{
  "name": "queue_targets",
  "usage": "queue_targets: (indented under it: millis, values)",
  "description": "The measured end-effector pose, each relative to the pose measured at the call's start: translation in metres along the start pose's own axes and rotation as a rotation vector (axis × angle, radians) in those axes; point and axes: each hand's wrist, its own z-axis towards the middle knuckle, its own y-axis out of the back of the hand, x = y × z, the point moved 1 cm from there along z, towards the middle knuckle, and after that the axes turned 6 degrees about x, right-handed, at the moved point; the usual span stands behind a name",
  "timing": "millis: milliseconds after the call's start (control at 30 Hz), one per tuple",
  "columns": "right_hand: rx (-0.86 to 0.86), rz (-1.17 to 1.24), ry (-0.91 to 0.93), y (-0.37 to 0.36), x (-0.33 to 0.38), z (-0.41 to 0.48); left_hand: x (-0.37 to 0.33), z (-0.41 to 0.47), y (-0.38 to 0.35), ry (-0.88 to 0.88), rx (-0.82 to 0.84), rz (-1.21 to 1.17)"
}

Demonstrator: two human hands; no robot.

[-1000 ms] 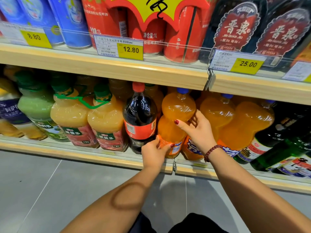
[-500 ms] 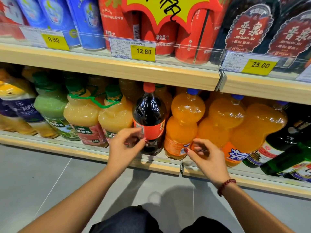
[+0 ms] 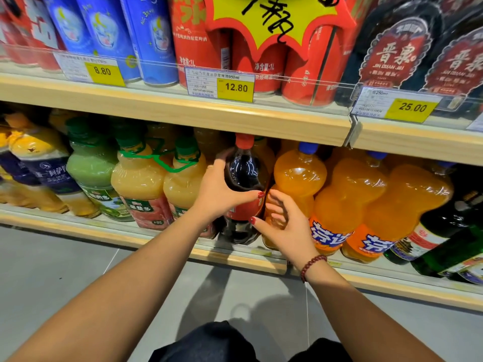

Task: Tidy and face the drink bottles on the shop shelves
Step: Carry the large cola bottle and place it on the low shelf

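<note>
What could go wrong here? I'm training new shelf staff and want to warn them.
The left hand wraps the dark cola bottle with the red cap, which stands tight between yellow juice bottles with green caps and orange soda bottles with blue caps; twisting it may nudge neighbours askew. The right hand rests against the nearest orange bottle, near the shelf's front edge, so one could tip off.

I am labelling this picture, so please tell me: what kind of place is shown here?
Most likely a shop's drinks aisle: price tags clipped to the wooden shelf edge, rows of orange soda bottles, and a yellow promotional sign.
</note>
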Motion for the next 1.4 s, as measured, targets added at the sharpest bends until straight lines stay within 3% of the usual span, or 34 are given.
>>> queue_targets:
  millis: [433,767,1067,1400]
  values:
    - [0.245,-0.052,-0.031,-0.018,-0.007,0.004,-0.007,-0.051,0.013,-0.099,-0.126,-0.117]
    - [0.156,0.051,0.032,-0.029,0.019,0.015,-0.062,-0.050,0.057,-0.045,-0.150,-0.163]
    - [0.256,0.142,-0.033,-0.013,0.139,-0.037,-0.157,-0.070,0.141,0.189,-0.075,-0.175]
    - [0.305,0.176,-0.109,0.029,0.342,-0.074,-0.317,-0.073,0.270,0.346,-0.096,-0.246]
